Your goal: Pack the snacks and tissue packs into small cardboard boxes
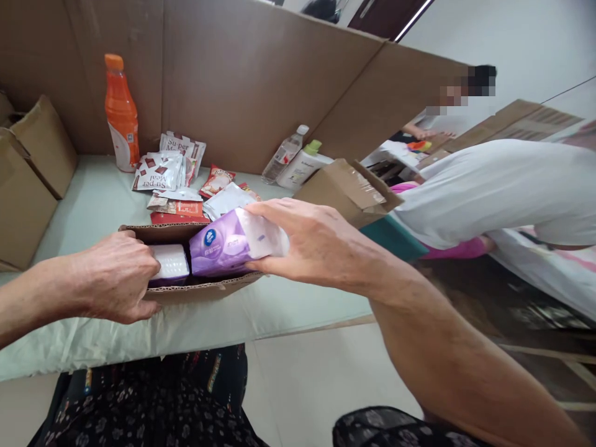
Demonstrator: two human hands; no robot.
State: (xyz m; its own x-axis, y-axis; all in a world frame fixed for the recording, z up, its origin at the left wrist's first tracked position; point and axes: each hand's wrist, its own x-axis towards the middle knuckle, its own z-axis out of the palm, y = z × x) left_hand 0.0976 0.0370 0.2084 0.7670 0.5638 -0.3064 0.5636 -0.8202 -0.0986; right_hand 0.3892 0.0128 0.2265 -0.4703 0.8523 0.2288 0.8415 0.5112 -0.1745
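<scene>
Head view: purple tissue pack (233, 243) half inside the cardboard box (200, 288), tilted, beside a white pack (170, 264). Right hand (316, 245) pinches its outer end; left hand (118, 276) clamps the box's near-left corner. Looks like mid-insertion; next likely needs levelling and pushing down. Snack packets (167, 171) behind.

Glossy purple plastic tissue pack (233, 243) sits in a matt, rough corrugated cardboard box (200, 290).
</scene>
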